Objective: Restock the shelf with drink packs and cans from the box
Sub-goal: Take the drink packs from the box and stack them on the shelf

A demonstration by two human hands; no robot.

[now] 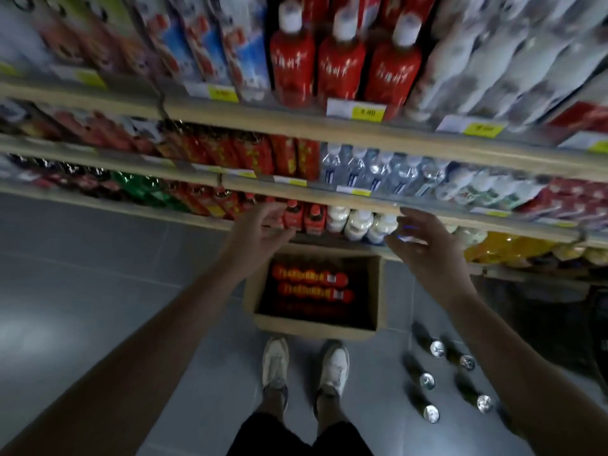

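The left hand point(260, 232) reaches at the shelf's point(184, 214) front edge, fingers spread and empty, beside red cartons point(292, 216). Below, the box point(312, 329) holds red drink packs point(309, 278). The right hand point(419, 246) is likewise spread, empty. Cans point(427, 380) sit on the floor.

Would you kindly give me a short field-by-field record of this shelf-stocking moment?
left hand: open, empty, near the red packs on the low shelf
right hand: open, empty, beside the white bottles
box: on the floor ahead of the shoes, open on top
box contents: red drinks, partly in shadow
floor, right of box: five dark bottles with silver caps
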